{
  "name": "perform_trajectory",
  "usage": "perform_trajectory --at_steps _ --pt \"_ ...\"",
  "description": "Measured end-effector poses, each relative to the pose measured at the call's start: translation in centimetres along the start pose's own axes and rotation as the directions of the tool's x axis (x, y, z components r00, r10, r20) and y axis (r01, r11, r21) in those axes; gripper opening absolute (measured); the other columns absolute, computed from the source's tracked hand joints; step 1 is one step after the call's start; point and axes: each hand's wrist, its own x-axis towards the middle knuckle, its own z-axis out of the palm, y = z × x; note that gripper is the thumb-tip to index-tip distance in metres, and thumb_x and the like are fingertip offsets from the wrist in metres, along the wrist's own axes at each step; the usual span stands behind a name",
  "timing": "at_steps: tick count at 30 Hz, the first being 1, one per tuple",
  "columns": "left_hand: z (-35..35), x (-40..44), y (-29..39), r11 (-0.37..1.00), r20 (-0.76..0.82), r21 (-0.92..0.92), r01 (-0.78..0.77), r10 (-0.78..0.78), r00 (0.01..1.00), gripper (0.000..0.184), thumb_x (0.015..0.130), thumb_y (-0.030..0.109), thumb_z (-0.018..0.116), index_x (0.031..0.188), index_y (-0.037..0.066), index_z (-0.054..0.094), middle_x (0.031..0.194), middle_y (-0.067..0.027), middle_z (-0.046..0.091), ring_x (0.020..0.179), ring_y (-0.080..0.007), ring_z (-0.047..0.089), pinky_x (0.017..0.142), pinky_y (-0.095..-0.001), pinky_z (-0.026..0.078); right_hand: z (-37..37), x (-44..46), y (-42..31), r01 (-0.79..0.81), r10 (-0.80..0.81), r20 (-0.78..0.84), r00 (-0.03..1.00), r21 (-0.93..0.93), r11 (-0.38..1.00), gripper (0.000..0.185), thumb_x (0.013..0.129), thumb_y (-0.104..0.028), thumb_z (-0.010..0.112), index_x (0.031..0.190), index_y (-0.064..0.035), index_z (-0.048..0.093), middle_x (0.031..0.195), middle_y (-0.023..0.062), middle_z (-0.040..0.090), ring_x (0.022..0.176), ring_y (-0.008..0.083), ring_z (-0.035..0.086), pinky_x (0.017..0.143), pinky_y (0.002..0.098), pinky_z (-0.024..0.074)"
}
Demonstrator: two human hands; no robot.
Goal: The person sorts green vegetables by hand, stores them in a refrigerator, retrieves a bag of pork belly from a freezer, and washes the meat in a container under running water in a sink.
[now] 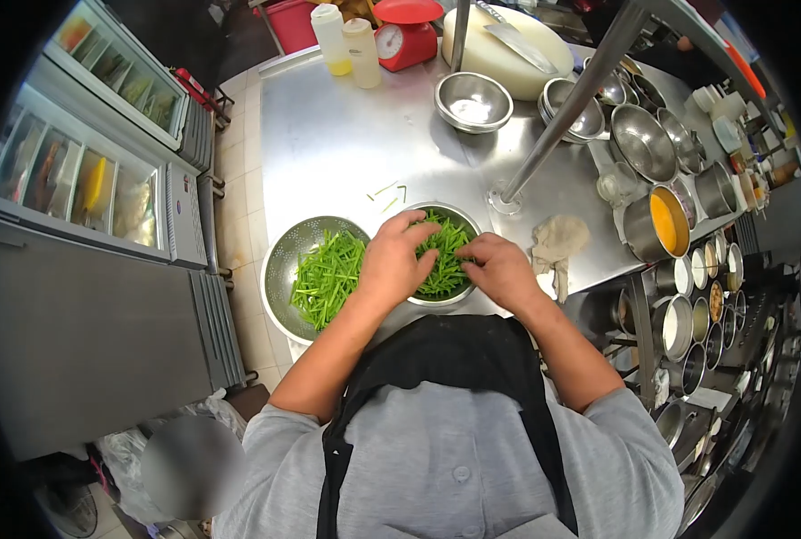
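Cut green stalks (pixel 442 263), perhaps green beans or chives, fill a steel bowl (pixel 465 214) in front of me. My left hand (pixel 398 256) reaches over the bowl's left side, its fingers curved and apart above the greens. From the right comes my right hand (pixel 505 275), fingertips bent at the edge of the greens with a gap between thumb and fingers. Neither hand shows a clear grip on anything. A perforated steel colander (pixel 280 271) stands just left of the bowl and holds more cut green stalks (pixel 327 280).
Few loose green pieces (pixel 388 195) lie on the steel table (pixel 328 144). A metal post (pixel 562 117) rises at right, near a crumpled cloth (pixel 559 241). Behind are an empty steel bowl (pixel 474 101), squeeze bottles (pixel 362 54), a red scale (pixel 407 36) and a cleaver (pixel 520 47) on a chopping block (pixel 544 83).
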Motion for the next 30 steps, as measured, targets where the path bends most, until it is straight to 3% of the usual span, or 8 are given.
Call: perform_trajectory --at_steps 2,5,12,17,21,23,27,30 --pt "-0.4 0.8 -0.3 0.990 0.061 -0.126 0.058 -0.051 0.997 0.036 0.077 0.010 0.072 0.112 0.005 0.067 0.115 -0.0155 0.066 0.109 -0.0328 0.062 0.095 -0.0391 0.049 1.2 0.0 -0.5 0.086 -0.089 -0.037 0.995 -0.056 0.995 0.023 0.074 -0.007 0.066 0.096 -0.0101 0.074 0.092 0.0092 0.064 0.089 0.0294 0.063 0.078 0.0404 0.0523" --pt "-0.7 0.8 -1.3 0.994 0.093 -0.097 0.059 -0.050 0.994 0.034 0.078 0.006 0.070 0.112 0.004 0.067 0.115 -0.0161 0.066 0.109 -0.0330 0.062 0.095 -0.0393 0.049 3.2 0.6 0.1 0.283 -0.270 0.094 0.958 -0.193 0.939 0.025 0.076 -0.006 0.059 0.096 -0.0098 0.074 0.096 0.0078 0.061 0.093 0.0288 0.060 0.081 0.0383 0.0509" --pt "-3.4 -2.8 -3.8 0.971 -0.034 -0.150 0.187 -0.194 0.980 0.031 0.079 0.002 0.066 0.110 0.004 0.068 0.116 -0.0160 0.065 0.108 -0.0333 0.062 0.095 -0.0386 0.049 0.6 1.5 -3.0 0.255 -0.158 0.296 0.942 -0.327 0.910 0.021 0.077 -0.006 0.058 0.093 -0.0069 0.071 0.095 0.0094 0.061 0.093 0.0282 0.060 0.082 0.0393 0.0507" --pt "-5.1 -5.8 -5.2 0.916 -0.117 -0.235 0.324 -0.357 0.927 0.029 0.080 0.004 0.067 0.109 0.004 0.068 0.117 -0.0154 0.066 0.108 -0.0315 0.063 0.089 -0.0373 0.052 2.9 3.3 -3.4 0.297 -0.301 0.019 0.953 -0.236 0.925 0.022 0.079 -0.006 0.056 0.094 -0.0072 0.071 0.097 0.0100 0.062 0.095 0.0298 0.060 0.083 0.0401 0.0507" --pt "-5.7 -7.9 -5.3 0.910 -0.166 -0.213 0.356 -0.393 0.904 0.028 0.080 0.005 0.067 0.108 0.003 0.068 0.117 -0.0157 0.066 0.106 -0.0316 0.063 0.087 -0.0368 0.053 5.1 4.2 -0.8 0.330 -0.288 0.175 0.941 -0.302 0.894 0.025 0.080 -0.006 0.056 0.098 -0.0092 0.072 0.099 0.0091 0.063 0.096 0.0304 0.060 0.083 0.0404 0.0509" --pt "-6.3 -9.0 -5.1 0.918 -0.200 -0.150 0.367 -0.392 0.898 0.029 0.081 0.005 0.067 0.110 0.003 0.068 0.117 -0.0156 0.066 0.107 -0.0289 0.064 0.088 -0.0361 0.054 3.2 4.8 -2.5 0.260 -0.173 0.290 0.941 -0.296 0.919 0.027 0.081 -0.006 0.055 0.101 -0.0107 0.073 0.099 0.0089 0.063 0.096 0.0307 0.061 0.082 0.0406 0.0510" --pt "-7.2 -10.8 -4.2 0.869 -0.232 -0.136 0.476 -0.495 0.837 0.028 0.082 0.007 0.069 0.109 0.003 0.069 0.113 -0.0151 0.067 0.105 -0.0275 0.065 0.086 -0.0369 0.055 1.3 5.3 -3.7 0.309 -0.309 0.042 0.950 -0.262 0.914 0.018 0.079 -0.009 0.060 0.092 -0.0094 0.073 0.092 0.0099 0.064 0.091 0.0304 0.062 0.080 0.0410 0.0510" --pt "-5.6 -12.2 -4.2 0.858 -0.180 -0.073 0.508 -0.512 0.840 0.031 0.080 0.013 0.073 0.109 0.003 0.069 0.108 -0.0153 0.067 0.098 -0.0294 0.065 0.082 -0.0383 0.054 1.1 5.3 -3.4 0.285 -0.285 0.042 0.957 -0.288 0.914 0.013 0.079 -0.010 0.064 0.088 -0.0085 0.073 0.090 0.0103 0.063 0.089 0.0309 0.061 0.078 0.0416 0.0508"
